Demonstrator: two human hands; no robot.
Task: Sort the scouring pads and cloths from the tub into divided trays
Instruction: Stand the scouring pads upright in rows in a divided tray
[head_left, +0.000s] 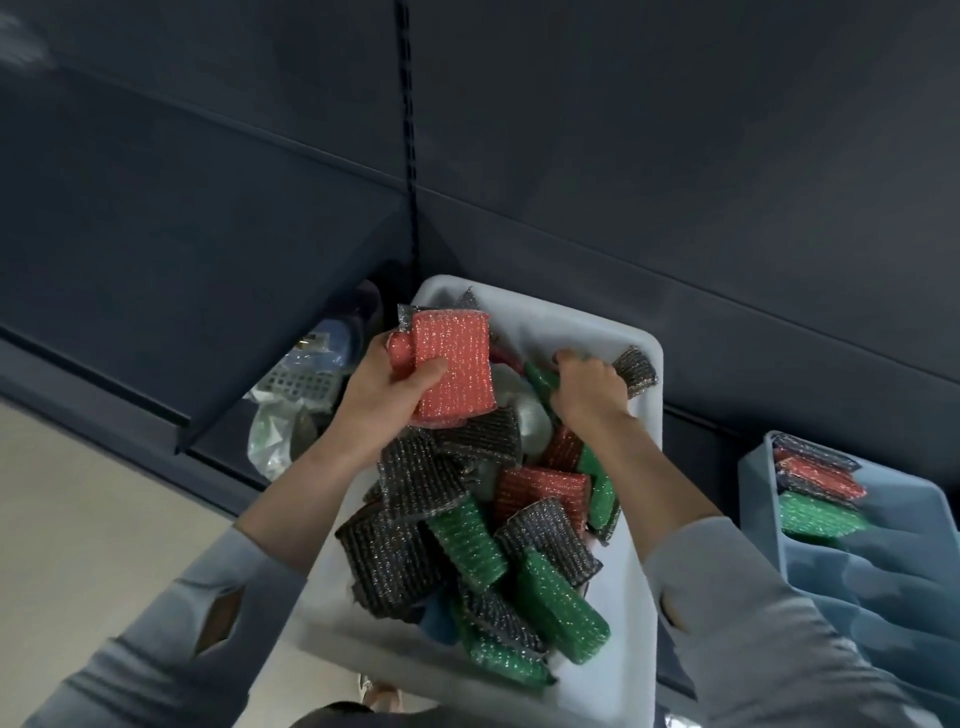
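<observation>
The left hand (387, 395) is closed around a red scouring pad (452, 364): the thumb lies across the pad's lower front face and the fingers wrap behind its left edge, so the pad stands upright above the palm, lifted over the far left corner of the tub (561, 332). A second red pad and a sliver of grey pad (408, 317) show just behind it, pressed against the same fingers.

The right hand (589, 387) is curled tight, knuckles up, down among the pile near the tub's far right side. Its fingers are closed on a green pad (540, 382) that pokes out to the left of the fist; a grey pad (636, 371) lies just beside the knuckles, against the tub's rim, and whether the hand also holds that one cannot be told.

Below both hands the pale tub is heaped with loose pads: grey ones (421, 467) under the left wrist, red ones (543, 491) in the middle, green ones (561, 608) toward the near end, with something white and shiny (522, 410) between the two hands.

Both forearms come up from grey sleeves (171, 639).

To the right, well apart from the hands, a blue divided tray (914, 587) holds a grey, a red and a green pad (815, 514) stacked in its far compartment. Left of the tub sits a heap of plastic bags and a white basket (298, 389).
</observation>
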